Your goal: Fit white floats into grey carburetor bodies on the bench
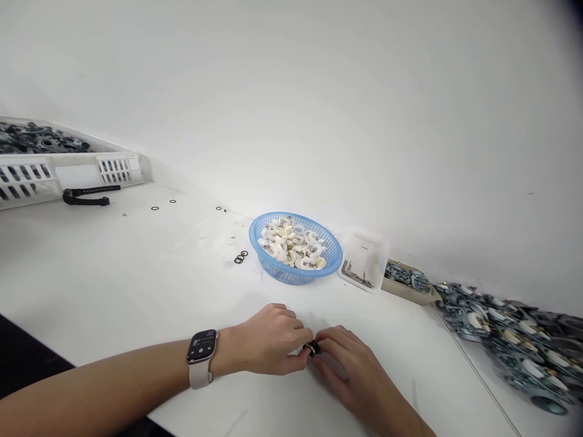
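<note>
My left hand (276,340), with a watch on its wrist, pinches one side of a small dark ring-shaped part (312,348) low in the middle of the view. The fingers of my right hand (348,364) are closed on the other side of that part. Its finer details are too small to tell. Beyond the hands stands a blue basket (296,278) filled with white plastic pieces (291,243). Left of the basket, several black rings (240,258) lie on the white table (182,291).
A clear tray (376,261) of metal pins and a beige box (410,294) of metal parts stand right of the basket. Many metal parts (514,334) are piled at the right. A white crate (77,173) and a black-strapped watch (88,197) are at the left.
</note>
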A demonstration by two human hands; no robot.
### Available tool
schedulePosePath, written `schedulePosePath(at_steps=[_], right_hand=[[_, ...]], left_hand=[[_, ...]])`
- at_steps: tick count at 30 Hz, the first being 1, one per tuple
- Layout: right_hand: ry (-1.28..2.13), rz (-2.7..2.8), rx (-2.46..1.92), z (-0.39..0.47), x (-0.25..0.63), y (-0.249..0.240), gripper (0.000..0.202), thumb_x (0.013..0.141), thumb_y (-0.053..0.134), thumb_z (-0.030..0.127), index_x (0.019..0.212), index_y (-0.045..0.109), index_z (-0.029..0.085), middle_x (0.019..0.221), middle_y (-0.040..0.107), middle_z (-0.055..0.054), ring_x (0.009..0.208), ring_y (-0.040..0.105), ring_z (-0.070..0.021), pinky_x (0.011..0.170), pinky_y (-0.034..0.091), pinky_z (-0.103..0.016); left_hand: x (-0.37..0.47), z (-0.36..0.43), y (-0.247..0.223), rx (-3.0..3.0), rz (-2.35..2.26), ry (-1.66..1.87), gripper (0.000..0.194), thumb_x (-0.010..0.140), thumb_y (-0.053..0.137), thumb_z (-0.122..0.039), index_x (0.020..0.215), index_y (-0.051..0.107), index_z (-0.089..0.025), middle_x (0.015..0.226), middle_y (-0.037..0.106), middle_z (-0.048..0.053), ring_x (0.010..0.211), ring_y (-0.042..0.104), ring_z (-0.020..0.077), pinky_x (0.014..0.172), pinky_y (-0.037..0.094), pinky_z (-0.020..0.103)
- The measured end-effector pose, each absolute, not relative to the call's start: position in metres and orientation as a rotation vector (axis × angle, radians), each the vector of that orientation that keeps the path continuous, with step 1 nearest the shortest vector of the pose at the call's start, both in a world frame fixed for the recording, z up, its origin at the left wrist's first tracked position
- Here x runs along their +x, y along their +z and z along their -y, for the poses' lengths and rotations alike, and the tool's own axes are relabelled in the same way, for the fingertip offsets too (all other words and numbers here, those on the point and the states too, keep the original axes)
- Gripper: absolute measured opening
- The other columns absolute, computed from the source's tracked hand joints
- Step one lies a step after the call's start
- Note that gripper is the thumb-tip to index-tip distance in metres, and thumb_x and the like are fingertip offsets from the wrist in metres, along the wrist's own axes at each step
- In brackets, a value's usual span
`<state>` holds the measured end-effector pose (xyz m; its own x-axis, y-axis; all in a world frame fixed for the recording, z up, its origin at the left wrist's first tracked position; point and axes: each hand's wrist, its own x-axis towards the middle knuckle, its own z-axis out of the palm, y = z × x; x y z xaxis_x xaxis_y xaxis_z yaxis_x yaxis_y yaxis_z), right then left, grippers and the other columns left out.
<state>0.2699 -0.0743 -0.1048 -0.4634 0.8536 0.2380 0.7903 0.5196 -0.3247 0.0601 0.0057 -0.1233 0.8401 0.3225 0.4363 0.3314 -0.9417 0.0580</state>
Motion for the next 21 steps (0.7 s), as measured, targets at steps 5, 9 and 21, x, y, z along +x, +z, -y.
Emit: schedulePosePath(at_steps=[5,9,21], right_hand=[[0.282,2.373,-1.34,0.0761,0.2693,-0.1048,0.015,0.098,0.052,0.016,0.094,0.065,0.022,0.097,0.07,-0.004,0.088,0.063,-0.0207,0.078,0.053,-0.036],[0.318,2.356,-1.332,0.0772,0.2682,-0.105,0.015,0.098,0.051,0.016,0.094,0.065,0.022,0.096,0.069,-0.004,0.088,0.062,-0.0207,0.078,0.052,-0.036],[0.288,2.364,-1.336,0.077,0.2681,-0.1044,0.014,0.096,0.053,0.015,0.092,0.064,0.023,0.092,0.07,-0.003,0.085,0.062,-0.02,0.076,0.051,-0.034]], left_hand=[[0.0592,-0.0045,-0.1225,-2.988,0.521,-0.694,0.017,0.09,0.06,-0.031,0.076,0.058,-0.022,0.063,0.066,-0.003,0.057,0.061,0.0159,0.057,0.041,0.032],[0.0584,-0.0045,-0.1229,-2.979,0.511,-0.688,0.015,0.09,0.061,-0.031,0.078,0.059,-0.022,0.063,0.066,-0.004,0.058,0.061,0.0161,0.057,0.042,0.032],[0.0589,-0.0044,-0.1215,-2.976,0.511,-0.665,0.015,0.089,0.062,-0.031,0.077,0.06,-0.021,0.061,0.066,-0.003,0.056,0.061,0.0158,0.057,0.042,0.032]])
